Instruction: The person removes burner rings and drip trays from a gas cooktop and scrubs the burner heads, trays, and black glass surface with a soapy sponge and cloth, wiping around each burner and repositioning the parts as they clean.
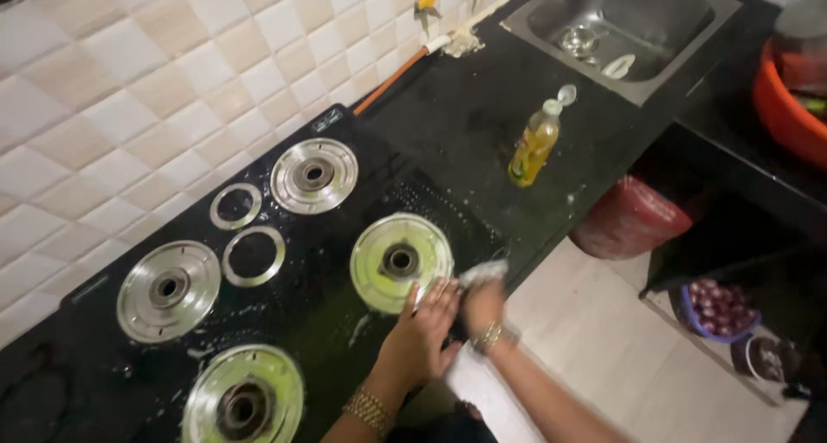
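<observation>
Black glass four-burner gas stove point(284, 236), wet with foam, on the black stone worktop point(465, 124) against the tiled wall. Left hand point(424, 333), fingers spread wide, lies flat at the stove's front edge beside a round steel burner plate point(401, 260). Right hand point(482, 303) is closed around a pale crumpled cloth point(484, 272) at the same edge. A yellow liquid-soap bottle point(535, 144) stands between stove and steel sink point(620, 30).
</observation>
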Tool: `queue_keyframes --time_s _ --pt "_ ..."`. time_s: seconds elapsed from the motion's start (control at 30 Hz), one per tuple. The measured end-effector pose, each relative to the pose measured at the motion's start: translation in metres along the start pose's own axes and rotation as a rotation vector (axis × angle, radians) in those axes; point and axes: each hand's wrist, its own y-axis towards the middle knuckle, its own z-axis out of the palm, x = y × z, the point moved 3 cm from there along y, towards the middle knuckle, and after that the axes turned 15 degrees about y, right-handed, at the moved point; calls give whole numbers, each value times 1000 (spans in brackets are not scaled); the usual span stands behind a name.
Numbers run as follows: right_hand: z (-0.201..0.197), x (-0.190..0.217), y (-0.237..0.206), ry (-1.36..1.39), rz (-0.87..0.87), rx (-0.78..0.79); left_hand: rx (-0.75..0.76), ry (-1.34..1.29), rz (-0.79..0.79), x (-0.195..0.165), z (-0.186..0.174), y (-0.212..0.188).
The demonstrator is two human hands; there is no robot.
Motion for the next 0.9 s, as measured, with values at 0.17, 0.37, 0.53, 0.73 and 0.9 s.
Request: queue_keyframes --time_s 0.17,0.37,0.53,0.73,0.9 --pt "34 -31 -41 155 90 115 58 73 -95 3 -2 8" --pt "-3 21 71 226 -253 -159 -3 16 -161 4 -11 9" --pt "-16 30 66 193 -236 -1 8 -25 -201 5 -10 7" --pt "2 -23 -33 247 -460 141 -104 117 -200 8 3 6" --pt "8 -39 -15 425 -82 87 -113 53 -206 11 5 3"
